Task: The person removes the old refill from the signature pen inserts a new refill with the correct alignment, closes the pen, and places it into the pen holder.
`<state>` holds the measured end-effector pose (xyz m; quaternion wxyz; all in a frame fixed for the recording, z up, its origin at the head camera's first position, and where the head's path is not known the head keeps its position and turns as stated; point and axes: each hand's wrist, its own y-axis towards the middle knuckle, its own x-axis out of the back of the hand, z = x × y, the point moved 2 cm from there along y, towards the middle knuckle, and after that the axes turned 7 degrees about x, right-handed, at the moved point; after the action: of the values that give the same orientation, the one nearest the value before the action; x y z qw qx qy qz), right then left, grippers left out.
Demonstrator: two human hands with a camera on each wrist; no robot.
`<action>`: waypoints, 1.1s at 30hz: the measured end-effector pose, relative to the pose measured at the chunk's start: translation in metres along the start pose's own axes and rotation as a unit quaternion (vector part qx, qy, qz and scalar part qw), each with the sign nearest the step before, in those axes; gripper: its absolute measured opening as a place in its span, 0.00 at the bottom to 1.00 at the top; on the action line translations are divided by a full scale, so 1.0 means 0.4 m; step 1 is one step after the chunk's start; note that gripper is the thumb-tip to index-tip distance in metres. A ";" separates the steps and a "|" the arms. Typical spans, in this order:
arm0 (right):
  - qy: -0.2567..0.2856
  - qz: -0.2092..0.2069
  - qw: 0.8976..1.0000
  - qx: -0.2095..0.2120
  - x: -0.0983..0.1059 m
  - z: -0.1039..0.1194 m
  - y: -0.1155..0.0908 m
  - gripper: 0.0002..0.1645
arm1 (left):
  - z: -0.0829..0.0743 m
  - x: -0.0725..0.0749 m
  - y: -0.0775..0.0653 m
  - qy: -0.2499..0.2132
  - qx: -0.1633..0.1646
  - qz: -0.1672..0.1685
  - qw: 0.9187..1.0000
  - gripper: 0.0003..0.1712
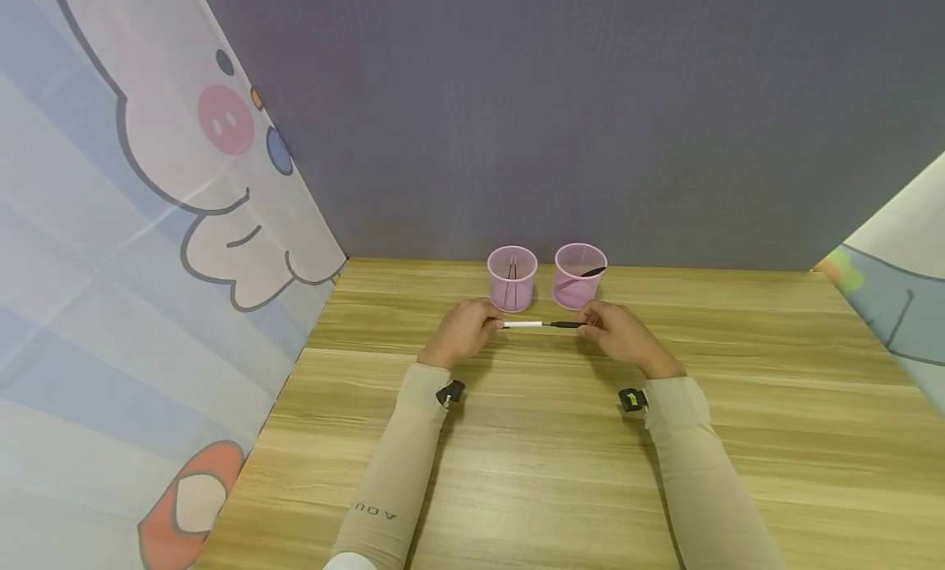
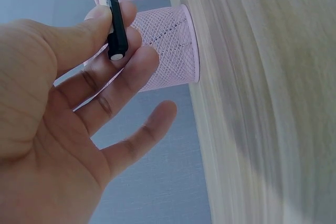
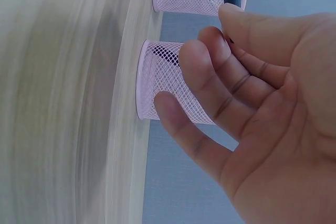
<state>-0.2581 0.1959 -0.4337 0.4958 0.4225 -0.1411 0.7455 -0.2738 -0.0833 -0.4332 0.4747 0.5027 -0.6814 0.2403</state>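
My left hand (image 1: 463,328) pinches the white barrel (image 1: 522,324) of a pen between thumb and fingertips. Its black clip (image 2: 116,24) shows in the left wrist view. Thumb and fingers of my right hand (image 1: 620,332) pinch the pen's black end piece (image 1: 565,325), which looks ridged in the right wrist view. A thin dark section links the two parts, which lie in one line just above the table. Behind the hands stand two pink mesh cups: the left cup (image 1: 497,295) holds thin dark sticks, and in the right cup (image 1: 588,295) leans a black-ended pen.
A wood-grain table (image 1: 531,471) spreads under both arms. Close behind the cups rises a dark grey wall (image 1: 546,127). A cartoon-printed curtain (image 1: 148,291) hangs along the left edge, and another printed cloth (image 1: 908,283) is at the right.
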 end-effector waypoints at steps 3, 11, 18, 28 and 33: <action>0.003 0.001 1.000 -0.002 0.000 -0.001 0.000 0.03 | 0.001 0.001 0.000 -0.001 0.001 -0.003 1.000 0.06; -0.003 0.003 1.000 -0.003 -0.001 -0.005 0.004 0.03 | 0.002 0.001 -0.001 0.007 0.004 -0.005 1.000 0.05; 0.003 0.003 1.000 -0.003 0.004 0.001 -0.001 0.03 | 0.007 -0.001 0.000 0.005 0.003 -0.003 1.000 0.06; 0.005 0.000 1.000 -0.004 0.011 0.004 -0.006 0.03 | 0.010 0.001 -0.001 -0.001 0.000 -0.007 1.000 0.05; 0.002 0.000 1.000 -0.009 0.015 0.000 -0.005 0.03 | 0.012 0.002 0.000 0.001 0.001 -0.006 1.000 0.06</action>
<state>-0.2572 0.2006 -0.4298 0.5001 0.4165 -0.1468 0.7449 -0.2758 -0.0874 -0.4347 0.4765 0.5070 -0.6774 0.2389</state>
